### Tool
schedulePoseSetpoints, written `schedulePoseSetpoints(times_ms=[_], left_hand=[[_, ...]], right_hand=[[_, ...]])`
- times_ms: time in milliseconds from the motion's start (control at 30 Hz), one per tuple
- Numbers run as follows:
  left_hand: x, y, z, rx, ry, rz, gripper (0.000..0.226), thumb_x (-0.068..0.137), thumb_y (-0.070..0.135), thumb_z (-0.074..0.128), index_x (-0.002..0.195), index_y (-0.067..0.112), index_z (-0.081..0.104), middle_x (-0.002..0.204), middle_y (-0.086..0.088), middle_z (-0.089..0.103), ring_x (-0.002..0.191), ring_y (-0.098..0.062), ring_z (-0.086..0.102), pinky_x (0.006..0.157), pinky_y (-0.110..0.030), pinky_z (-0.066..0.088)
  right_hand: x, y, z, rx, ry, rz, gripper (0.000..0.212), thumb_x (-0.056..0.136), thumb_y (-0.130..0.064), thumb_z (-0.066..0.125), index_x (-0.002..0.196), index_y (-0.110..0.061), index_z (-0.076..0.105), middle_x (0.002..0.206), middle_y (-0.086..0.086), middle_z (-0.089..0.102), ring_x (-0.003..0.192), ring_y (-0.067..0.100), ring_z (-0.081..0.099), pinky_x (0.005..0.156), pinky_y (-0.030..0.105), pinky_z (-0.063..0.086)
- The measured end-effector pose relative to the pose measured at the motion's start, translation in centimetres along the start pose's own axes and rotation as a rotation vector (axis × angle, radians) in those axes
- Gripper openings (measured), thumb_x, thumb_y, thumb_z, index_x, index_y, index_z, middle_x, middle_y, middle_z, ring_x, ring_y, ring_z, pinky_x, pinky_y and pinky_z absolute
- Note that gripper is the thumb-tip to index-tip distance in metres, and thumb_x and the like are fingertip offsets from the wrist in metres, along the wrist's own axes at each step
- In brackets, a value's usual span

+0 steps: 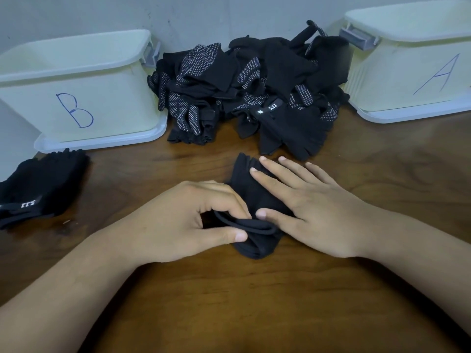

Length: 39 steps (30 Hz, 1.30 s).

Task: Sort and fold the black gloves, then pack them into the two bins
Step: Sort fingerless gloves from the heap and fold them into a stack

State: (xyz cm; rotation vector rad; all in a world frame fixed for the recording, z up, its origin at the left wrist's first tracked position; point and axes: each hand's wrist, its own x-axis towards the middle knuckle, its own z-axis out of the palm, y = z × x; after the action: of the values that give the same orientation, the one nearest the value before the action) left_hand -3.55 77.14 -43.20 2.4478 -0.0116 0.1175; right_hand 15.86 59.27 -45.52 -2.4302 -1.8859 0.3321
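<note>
Two hands on one black glove [254,197], mid-table.
I note the glove lying on the wooden table [229,301], just short of the loose glove pile [254,85]. Its long axis runs near-to-far, finger end toward the pile, cuff toward me. Left hand [183,220]: knuckles up, fingers curled, thumb and fingertips pinching the cuff hem. Right hand [305,205]: palm down, fingers straight and spread, pressing the glove's body, pointing away and leftward. Bin B [76,85] is far left, bin A [407,72] far right. A glove stack [43,184] lies before bin B.
</note>
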Motion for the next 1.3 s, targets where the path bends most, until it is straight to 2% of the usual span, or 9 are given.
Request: schedulePoseSetpoints(times_ms=[233,400,500,600,700,867,1067,1167,1300], left_hand=[[-0.4,0.0,0.3,0.096,0.103,0.044,0.040,0.104,0.051,0.058,0.091,0.026,0.086,0.112,0.025,0.075,0.116,-0.001,0.068,0.114,-0.032,0.039],[0.3,0.6,1.1,0.031,0.123,-0.151,0.020,0.090,0.048,0.077,0.076,0.034,0.080,0.120,0.029,0.070,0.133,-0.001,0.054,0.110,-0.035,0.044],[0.3,0.5,0.9,0.071,0.047,-0.179,0.019,0.087,0.057,0.076,0.100,0.044,0.075,0.145,0.035,0.051,0.153,0.005,0.025,0.123,-0.038,0.029],[0.4,0.1,0.6,0.123,-0.019,-0.297,0.071,0.080,0.077,0.069,0.144,0.057,0.048,0.163,0.044,0.014,0.153,0.016,-0.009,0.128,-0.038,0.013],[0.5,0.0,0.5,0.165,-0.093,-0.371,0.095,0.075,0.089,0.061,0.157,0.064,0.021,0.168,0.039,-0.007,0.148,0.020,-0.021,0.127,-0.032,0.003],[0.6,-0.5,0.7,0.202,-0.103,-0.324,0.097,0.071,0.096,0.047,0.157,0.066,0.015,0.167,0.040,0.004,0.150,0.020,-0.016,0.126,-0.027,-0.006],[0.3,-0.3,0.8,0.112,-0.005,-0.304,0.090,0.075,0.078,0.073,0.153,0.065,0.030,0.148,0.050,0.027,0.151,0.018,0.007,0.131,-0.035,0.009],[0.1,0.0,0.9,-0.002,0.119,-0.307,0.090,0.072,0.067,0.085,0.147,0.067,0.034,0.146,0.035,0.044,0.148,0.008,0.031,0.123,-0.038,0.034],[0.1,0.0,1.0,-0.277,0.374,-0.118,0.061,0.091,0.042,0.077,0.146,0.040,0.051,0.125,0.000,0.061,0.129,-0.018,0.058,0.111,-0.042,0.044]], right_hand=[[0.3,0.1,-0.6,0.112,0.092,0.020,0.080,0.094,-0.087,0.025,0.166,-0.053,0.015,0.174,-0.029,0.006,0.161,-0.002,-0.003,0.133,0.035,0.002],[1.4,0.7,-0.6,0.297,0.404,0.104,0.036,0.098,-0.059,0.055,0.128,-0.045,0.070,0.126,-0.027,0.067,0.124,0.000,0.051,0.104,0.041,0.050],[2.1,0.7,-0.8,0.248,0.423,0.208,0.040,0.091,-0.067,0.060,0.120,-0.041,0.069,0.109,-0.022,0.062,0.110,0.003,0.050,0.092,0.038,0.053],[2.2,0.6,-1.3,0.215,0.342,0.260,0.044,0.085,-0.074,0.061,0.111,-0.039,0.067,0.105,-0.020,0.055,0.108,0.007,0.049,0.093,0.039,0.051],[2.2,0.6,-1.6,0.295,0.267,0.246,0.034,0.087,-0.067,0.066,0.102,-0.037,0.064,0.100,-0.020,0.051,0.109,0.010,0.048,0.099,0.042,0.048],[1.8,0.1,-2.0,0.397,0.254,0.210,0.017,0.093,-0.047,0.069,0.095,-0.032,0.063,0.096,-0.015,0.061,0.104,0.012,0.055,0.089,0.036,0.049],[0.9,0.2,-2.2,0.667,0.315,0.089,0.011,0.101,-0.033,0.070,0.107,-0.037,0.061,0.102,-0.012,0.076,0.081,0.009,0.072,0.080,0.040,0.060],[0.5,0.3,-2.0,0.932,0.378,-0.047,0.021,0.104,-0.020,0.070,0.119,-0.033,0.063,0.102,-0.009,0.075,0.093,0.011,0.073,0.086,0.035,0.060],[0.5,0.4,-2.0,0.955,0.513,-0.200,0.031,0.101,-0.010,0.072,0.128,-0.024,0.065,0.114,-0.007,0.070,0.115,0.019,0.068,0.099,0.036,0.054]])
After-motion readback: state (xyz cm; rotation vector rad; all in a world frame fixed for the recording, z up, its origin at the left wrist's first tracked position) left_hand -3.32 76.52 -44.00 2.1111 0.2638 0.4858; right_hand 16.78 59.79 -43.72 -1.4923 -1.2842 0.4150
